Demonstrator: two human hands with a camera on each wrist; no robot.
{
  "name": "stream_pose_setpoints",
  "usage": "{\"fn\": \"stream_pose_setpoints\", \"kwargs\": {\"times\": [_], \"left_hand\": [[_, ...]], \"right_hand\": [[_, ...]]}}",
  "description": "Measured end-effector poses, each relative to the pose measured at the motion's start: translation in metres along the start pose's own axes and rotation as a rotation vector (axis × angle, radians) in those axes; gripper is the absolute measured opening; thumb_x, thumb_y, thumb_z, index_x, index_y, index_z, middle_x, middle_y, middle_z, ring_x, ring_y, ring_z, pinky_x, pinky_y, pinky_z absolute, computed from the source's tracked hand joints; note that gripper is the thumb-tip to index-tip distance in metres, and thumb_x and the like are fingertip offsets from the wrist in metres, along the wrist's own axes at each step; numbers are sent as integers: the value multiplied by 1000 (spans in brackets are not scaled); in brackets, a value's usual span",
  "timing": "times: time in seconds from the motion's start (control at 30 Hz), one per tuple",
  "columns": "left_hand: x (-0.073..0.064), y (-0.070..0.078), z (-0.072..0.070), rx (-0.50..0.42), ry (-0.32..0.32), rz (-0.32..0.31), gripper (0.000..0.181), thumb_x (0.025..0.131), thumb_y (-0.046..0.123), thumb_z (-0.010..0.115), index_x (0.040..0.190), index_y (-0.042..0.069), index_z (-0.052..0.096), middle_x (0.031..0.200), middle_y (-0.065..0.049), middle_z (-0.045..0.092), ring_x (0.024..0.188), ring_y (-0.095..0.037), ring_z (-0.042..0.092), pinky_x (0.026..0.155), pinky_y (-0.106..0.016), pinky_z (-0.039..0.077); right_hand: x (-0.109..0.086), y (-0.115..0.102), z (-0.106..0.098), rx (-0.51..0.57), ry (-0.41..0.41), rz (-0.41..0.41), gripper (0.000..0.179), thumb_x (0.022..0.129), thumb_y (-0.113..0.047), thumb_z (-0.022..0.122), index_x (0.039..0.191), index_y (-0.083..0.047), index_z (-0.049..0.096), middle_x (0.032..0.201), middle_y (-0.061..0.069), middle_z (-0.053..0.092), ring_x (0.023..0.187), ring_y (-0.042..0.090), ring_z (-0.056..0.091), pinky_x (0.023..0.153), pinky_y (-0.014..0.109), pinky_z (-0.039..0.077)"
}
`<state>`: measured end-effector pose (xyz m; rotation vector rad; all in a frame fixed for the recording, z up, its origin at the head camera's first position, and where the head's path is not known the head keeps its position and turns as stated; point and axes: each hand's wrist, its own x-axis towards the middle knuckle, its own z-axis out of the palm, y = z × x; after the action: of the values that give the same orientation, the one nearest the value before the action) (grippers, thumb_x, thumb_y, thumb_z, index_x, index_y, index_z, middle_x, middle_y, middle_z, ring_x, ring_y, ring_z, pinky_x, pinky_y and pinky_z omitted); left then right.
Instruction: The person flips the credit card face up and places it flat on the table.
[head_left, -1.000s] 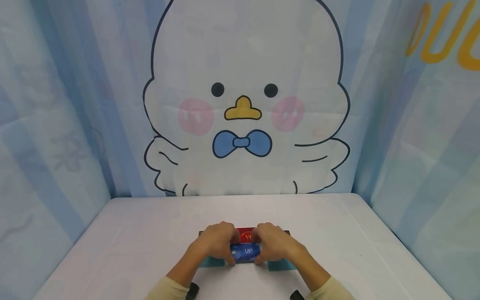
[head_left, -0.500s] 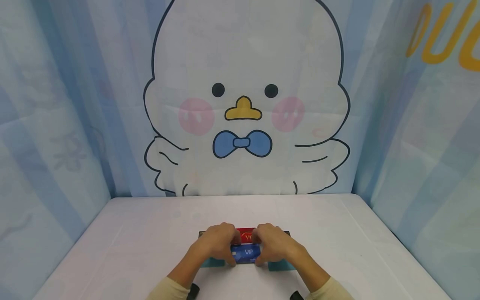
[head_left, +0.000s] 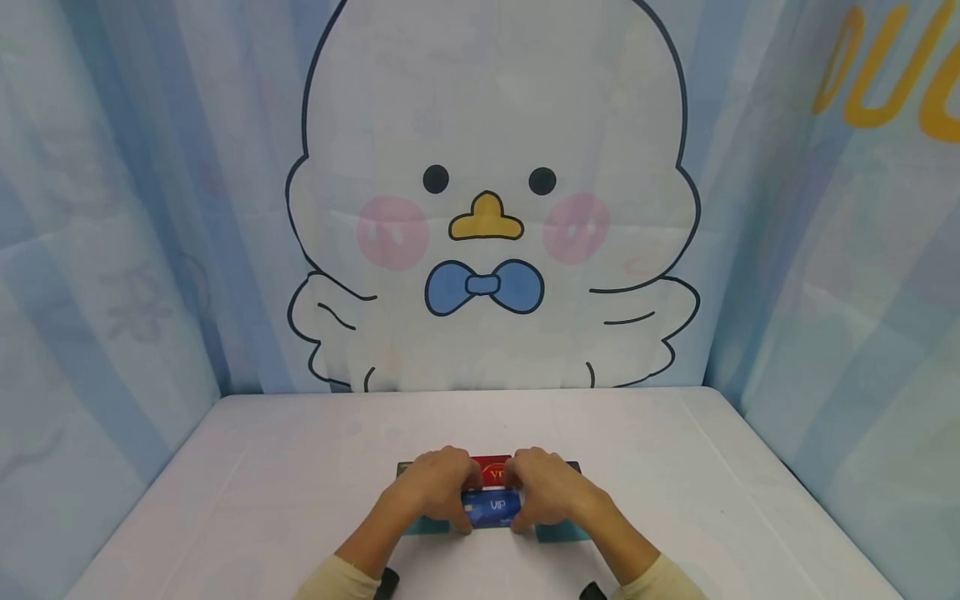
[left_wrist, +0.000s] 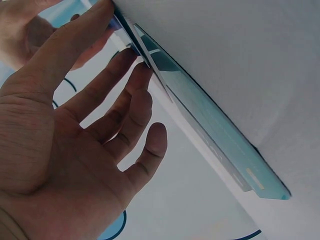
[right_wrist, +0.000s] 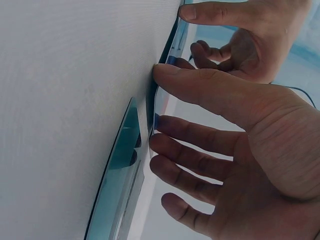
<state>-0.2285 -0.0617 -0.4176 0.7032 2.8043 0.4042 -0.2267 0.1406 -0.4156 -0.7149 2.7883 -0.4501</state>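
Note:
A blue card [head_left: 491, 507] printed "VIP" lies between my two hands at the middle of the table's near part. My left hand [head_left: 437, 482] holds its left end, thumb at the near edge and fingers curled toward the far edge. At the right end, my right hand [head_left: 546, 483] grips it in the same way. Just behind is a red card [head_left: 492, 471] with gold lettering, its sides covered by my fingers. Teal cards show beneath both wrists, one at the left [head_left: 426, 526] and one at the right [head_left: 562, 531]. Where the fingertips meet the blue card is partly hidden.
Dark card corners peek out behind the left hand [head_left: 402, 467] and the right hand [head_left: 574, 465]. A white table [head_left: 300, 467] carries everything. Behind it hangs a curtain [head_left: 487, 350] with a cartoon duck, and more curtain closes both sides.

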Motion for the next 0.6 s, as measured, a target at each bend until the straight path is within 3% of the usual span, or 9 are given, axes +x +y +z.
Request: {"fn": "stream_pose_setpoints", "kwargs": {"times": [0.6], "left_hand": [[-1,1,-1,7,-8,-6,48,70,32,98,111,18,79,97,6,72,87,-11,63,92,-43,59]], "right_hand": [[0,-2,0,-5,-13,1,46,71,-27,96,108,-11,74,96,-4,68,91,13,60,94,49,57]]}}
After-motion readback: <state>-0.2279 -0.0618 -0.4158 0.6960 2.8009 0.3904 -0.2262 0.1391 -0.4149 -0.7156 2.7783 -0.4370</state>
